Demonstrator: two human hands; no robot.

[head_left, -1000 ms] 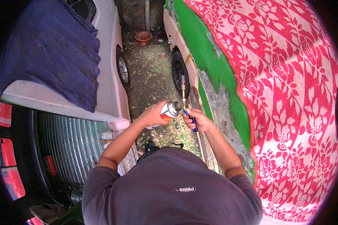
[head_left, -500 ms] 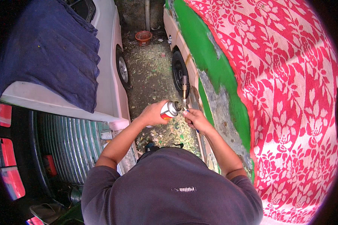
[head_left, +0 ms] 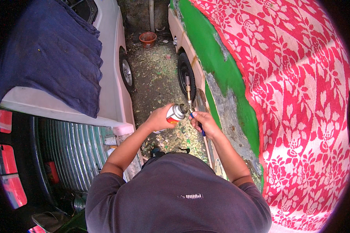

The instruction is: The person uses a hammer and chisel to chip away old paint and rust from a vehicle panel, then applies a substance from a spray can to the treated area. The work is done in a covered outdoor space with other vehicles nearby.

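My left hand (head_left: 159, 117) is wrapped round a white and red gas canister (head_left: 171, 118), tilted so that its metal top points right. Beside that top, a blow torch (head_left: 189, 93) with a brass tube and metal nozzle points away from me. Whether it is joined to the canister is hard to make out. My right hand (head_left: 207, 123) is closed just right of the canister top, at the torch's near end. From its fingers a slim blue piece (head_left: 202, 132) shows below; its kind I cannot tell.
On the right stands a green vehicle (head_left: 245, 116) with bare grey patches, partly under a red and white floral cloth (head_left: 295, 97). A white car (head_left: 114, 77) with a dark blue cloth (head_left: 54, 58) is on the left. An orange pot (head_left: 147, 39) sits at the far end; paint flakes (head_left: 159, 73) litter the ground.
The torch nozzle has shifted slightly left. My right hand's fingers have changed position, and more of the blue piece shows. My left hand keeps hold of the canister.
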